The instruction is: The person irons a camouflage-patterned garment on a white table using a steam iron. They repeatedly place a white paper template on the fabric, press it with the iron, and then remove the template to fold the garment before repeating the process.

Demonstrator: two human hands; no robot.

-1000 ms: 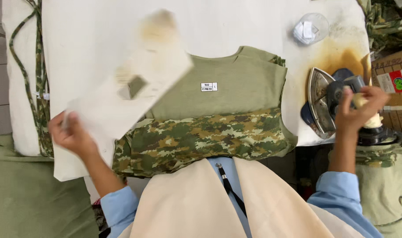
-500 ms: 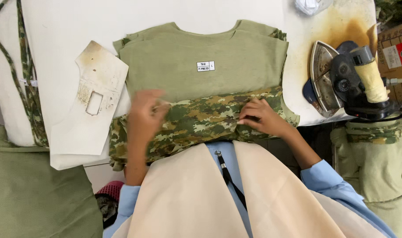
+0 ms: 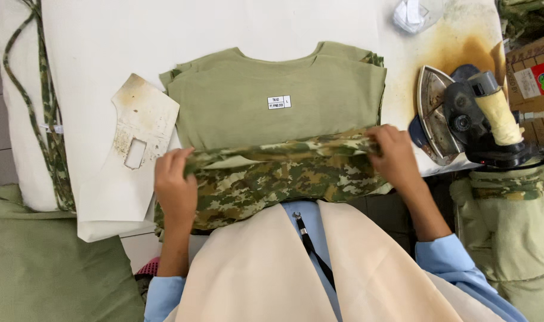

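Note:
An olive green shirt with a small white label lies flat on the white ironing board. Its lower part is camouflage fabric, hanging over the near edge. My left hand grips the left end of the camouflage hem, lifted off the board. My right hand grips the right end of the same hem. The fold between both hands is raised slightly above the green part.
A stained white cardboard template lies left of the shirt. An iron rests tilted at the right on a scorched patch. A camouflage strap hangs at the left. Green garments are piled right, and a green cloth lower left.
A second ago my left hand held the template and my right hand was on the iron. Both hands then moved onto the camouflage fabric and have now spread apart, lifting its hem.

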